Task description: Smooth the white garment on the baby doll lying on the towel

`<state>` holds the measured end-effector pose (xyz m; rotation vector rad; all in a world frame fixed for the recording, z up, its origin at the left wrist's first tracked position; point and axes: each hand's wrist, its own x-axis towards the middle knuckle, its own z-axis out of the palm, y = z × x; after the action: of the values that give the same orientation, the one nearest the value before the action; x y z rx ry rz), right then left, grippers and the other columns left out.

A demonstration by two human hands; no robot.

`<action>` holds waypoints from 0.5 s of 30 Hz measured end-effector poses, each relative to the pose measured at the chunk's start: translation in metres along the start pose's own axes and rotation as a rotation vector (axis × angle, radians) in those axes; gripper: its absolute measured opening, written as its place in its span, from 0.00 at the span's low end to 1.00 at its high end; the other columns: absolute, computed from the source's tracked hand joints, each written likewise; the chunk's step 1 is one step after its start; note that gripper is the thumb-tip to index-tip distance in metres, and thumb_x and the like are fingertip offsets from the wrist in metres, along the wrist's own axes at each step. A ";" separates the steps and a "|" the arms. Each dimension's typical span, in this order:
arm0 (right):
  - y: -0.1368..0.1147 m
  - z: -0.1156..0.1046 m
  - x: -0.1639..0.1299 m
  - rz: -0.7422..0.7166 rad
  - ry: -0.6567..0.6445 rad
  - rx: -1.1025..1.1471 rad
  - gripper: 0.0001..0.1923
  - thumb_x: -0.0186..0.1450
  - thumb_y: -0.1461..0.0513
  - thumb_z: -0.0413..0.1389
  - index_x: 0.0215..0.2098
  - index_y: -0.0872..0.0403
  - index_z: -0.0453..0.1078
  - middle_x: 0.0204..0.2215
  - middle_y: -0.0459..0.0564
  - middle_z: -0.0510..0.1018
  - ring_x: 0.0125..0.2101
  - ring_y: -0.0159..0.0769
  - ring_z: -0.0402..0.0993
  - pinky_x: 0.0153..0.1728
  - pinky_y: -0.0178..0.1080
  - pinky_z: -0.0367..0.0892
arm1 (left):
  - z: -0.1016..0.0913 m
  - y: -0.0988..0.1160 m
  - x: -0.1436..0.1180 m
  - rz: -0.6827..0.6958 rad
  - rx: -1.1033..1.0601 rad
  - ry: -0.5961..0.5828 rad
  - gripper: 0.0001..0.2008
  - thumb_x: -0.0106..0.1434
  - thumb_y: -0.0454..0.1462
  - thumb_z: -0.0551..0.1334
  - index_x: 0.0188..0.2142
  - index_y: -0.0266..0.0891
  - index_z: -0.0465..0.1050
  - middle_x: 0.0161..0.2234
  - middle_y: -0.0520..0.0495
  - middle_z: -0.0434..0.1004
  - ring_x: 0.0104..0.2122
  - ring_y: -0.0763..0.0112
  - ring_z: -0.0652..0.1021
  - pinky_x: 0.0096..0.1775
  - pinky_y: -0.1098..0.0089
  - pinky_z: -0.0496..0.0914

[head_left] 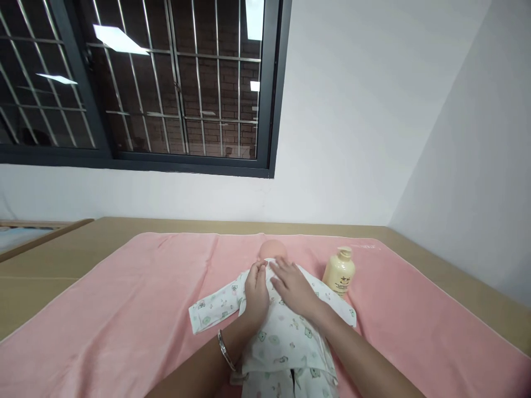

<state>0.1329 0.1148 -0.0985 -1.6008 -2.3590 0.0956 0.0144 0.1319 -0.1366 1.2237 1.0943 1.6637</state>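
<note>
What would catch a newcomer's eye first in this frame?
Most striking is the baby doll in a white printed outfit, lying low in the middle on a pink towel. The left hand and right hand both rest on its chest. A cream pump bottle stands just right of it, and a dark barred window fills the upper left.

Even, soft indoor light from above. Ceiling panels mirrored as bright patches in the dark window (136, 83). Shadows faint. Wide-angle bend at the frame edges; window bars curve. Focus reasonably sharp, slightly soft overall.
</note>
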 end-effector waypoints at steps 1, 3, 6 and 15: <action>0.001 -0.001 0.001 0.091 0.009 -0.009 0.28 0.73 0.54 0.37 0.67 0.56 0.54 0.66 0.55 0.54 0.66 0.41 0.47 0.66 0.49 0.46 | 0.000 0.000 0.000 0.005 0.018 -0.005 0.15 0.66 0.46 0.52 0.43 0.41 0.71 0.47 0.43 0.76 0.50 0.62 0.74 0.54 0.60 0.66; -0.001 0.002 -0.003 0.212 0.026 -0.061 0.30 0.72 0.53 0.38 0.66 0.62 0.55 0.64 0.62 0.56 0.65 0.46 0.50 0.64 0.49 0.48 | 0.000 0.000 0.000 0.006 0.037 -0.008 0.16 0.66 0.46 0.52 0.44 0.41 0.71 0.48 0.43 0.76 0.51 0.61 0.73 0.54 0.60 0.65; -0.011 0.009 -0.017 0.183 0.034 -0.134 0.30 0.71 0.54 0.41 0.66 0.63 0.56 0.64 0.64 0.55 0.65 0.51 0.49 0.64 0.52 0.49 | 0.000 -0.002 0.001 0.005 0.036 -0.001 0.17 0.66 0.47 0.51 0.45 0.41 0.71 0.49 0.43 0.75 0.52 0.61 0.73 0.55 0.60 0.65; 0.012 -0.010 -0.002 0.125 0.022 0.032 0.30 0.71 0.50 0.40 0.66 0.55 0.57 0.65 0.54 0.56 0.66 0.41 0.49 0.65 0.49 0.46 | -0.001 -0.009 -0.002 0.058 0.192 -0.056 0.17 0.63 0.39 0.52 0.50 0.40 0.69 0.52 0.41 0.73 0.54 0.59 0.72 0.56 0.57 0.64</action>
<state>0.1476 0.1167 -0.0918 -1.7236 -2.2288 0.1397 0.0151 0.1330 -0.1460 1.4269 1.2162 1.5857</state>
